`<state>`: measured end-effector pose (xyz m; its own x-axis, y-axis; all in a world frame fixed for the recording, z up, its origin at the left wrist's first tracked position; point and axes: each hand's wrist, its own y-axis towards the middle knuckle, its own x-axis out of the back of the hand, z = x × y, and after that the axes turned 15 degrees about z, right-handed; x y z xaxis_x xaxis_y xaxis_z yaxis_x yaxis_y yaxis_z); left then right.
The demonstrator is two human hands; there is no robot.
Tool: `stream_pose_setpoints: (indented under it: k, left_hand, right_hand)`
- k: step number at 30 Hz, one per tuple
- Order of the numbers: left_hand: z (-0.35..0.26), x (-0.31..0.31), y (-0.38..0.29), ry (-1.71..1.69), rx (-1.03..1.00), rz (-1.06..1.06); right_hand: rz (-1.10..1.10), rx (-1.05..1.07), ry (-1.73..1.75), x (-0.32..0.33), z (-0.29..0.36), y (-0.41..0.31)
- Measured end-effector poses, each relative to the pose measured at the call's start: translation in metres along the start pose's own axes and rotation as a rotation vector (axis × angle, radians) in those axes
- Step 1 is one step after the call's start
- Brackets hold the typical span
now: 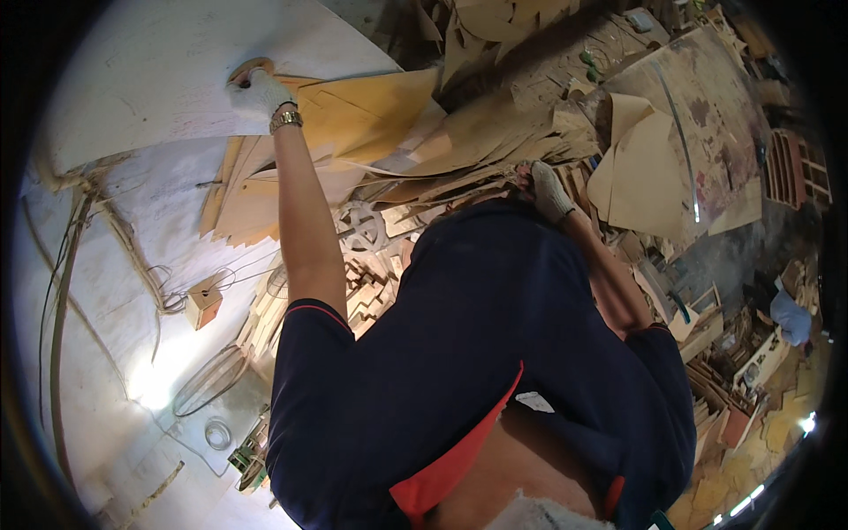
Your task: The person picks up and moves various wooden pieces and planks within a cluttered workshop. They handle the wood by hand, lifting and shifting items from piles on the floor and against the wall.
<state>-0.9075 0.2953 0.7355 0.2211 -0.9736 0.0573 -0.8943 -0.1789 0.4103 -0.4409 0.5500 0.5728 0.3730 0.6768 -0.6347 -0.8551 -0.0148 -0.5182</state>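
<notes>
My left hand [260, 96], in a pale knitted glove, reaches up at the upper left with its fingers curled round a brown rounded piece [252, 66], which looks wooden. Behind it spreads a broad white surface [165, 73]. Yellow-brown thin sheets [371, 109] lie just right of that wrist, which wears a metal-band watch [287, 120]. My right hand [548, 191], gloved too with bare fingertips showing, is bent at the edge of a pile of thin brown sheets [457, 182]. Whether its fingers grip a sheet is hard to see.
A spoked wheel [361, 226] and stacked wooden pieces [361, 291] show past my left arm. A small box with wires [203, 303] is at the left. On the right are a large stained board [702, 126], a slatted wooden piece [785, 169] and piled scraps [715, 391].
</notes>
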Motion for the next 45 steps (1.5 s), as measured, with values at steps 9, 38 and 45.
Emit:
stream_pose_setpoints:
  k: [9,38,45]
  left_hand:
    - [-0.032,-0.021,-0.125,0.375,-0.133,0.379]
    - [-0.072,-0.018,-0.349,-0.301,0.489,1.969]
    - [-0.037,0.03,-0.259,-0.518,1.032,0.88]
  right_hand:
    - [0.008,-0.007,0.082,0.008,-0.011,-0.007]
    - [0.057,-0.065,-0.154,0.01,0.0,0.006]
    - [-0.051,0.032,0.1,0.012,0.0,0.012]
